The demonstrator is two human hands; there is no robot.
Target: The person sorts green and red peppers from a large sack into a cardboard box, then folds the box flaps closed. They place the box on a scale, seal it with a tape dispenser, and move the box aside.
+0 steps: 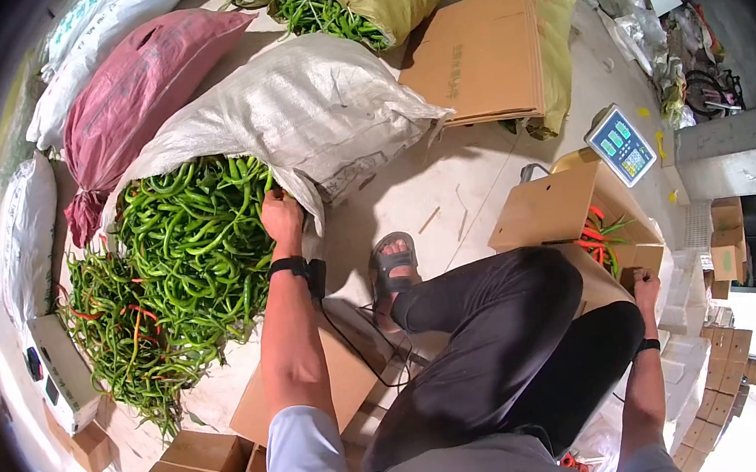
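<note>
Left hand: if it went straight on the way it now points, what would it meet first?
Most likely the mouth edge of the white sack, with green peppers close alongside. The left hand may already touch that edge; depth there is unclear.

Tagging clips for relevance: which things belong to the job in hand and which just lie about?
Likely in use:
- open white sack, left hand at its mouth
- green peppers
- open carton, right hand at its edge

Likely idle:
- pink sack
- bicycle
- flattened cardboard
</note>
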